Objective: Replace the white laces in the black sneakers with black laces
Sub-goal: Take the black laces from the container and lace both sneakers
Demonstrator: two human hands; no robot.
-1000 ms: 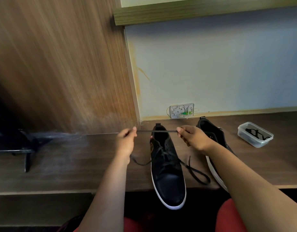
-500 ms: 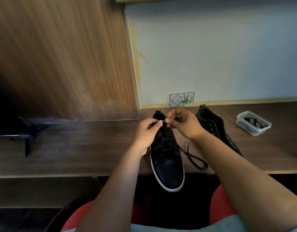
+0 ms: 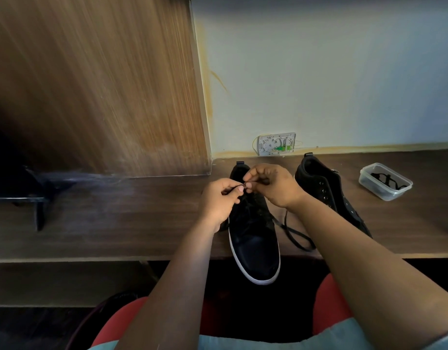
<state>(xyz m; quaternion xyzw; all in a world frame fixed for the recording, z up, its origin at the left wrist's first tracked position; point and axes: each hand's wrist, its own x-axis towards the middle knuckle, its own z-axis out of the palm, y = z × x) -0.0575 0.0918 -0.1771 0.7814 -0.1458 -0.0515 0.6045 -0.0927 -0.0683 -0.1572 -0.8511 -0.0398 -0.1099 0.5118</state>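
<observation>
Hands: left hand point(image 3: 219, 198), right hand point(image 3: 272, 184) pinch black lace point(image 3: 244, 184) | above sneaker point(image 3: 253, 238)

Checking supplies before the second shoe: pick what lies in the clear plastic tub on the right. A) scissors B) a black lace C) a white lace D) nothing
B: a dark coiled lace shows through the clear tub beside the unlaced sneaker.

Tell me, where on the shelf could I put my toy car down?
Bare wood lies left of the near sneaker, toward the black bracket, and between the far sneaker and plastic tub. The middle is crowded: hands, shoes, loose lace.
</observation>
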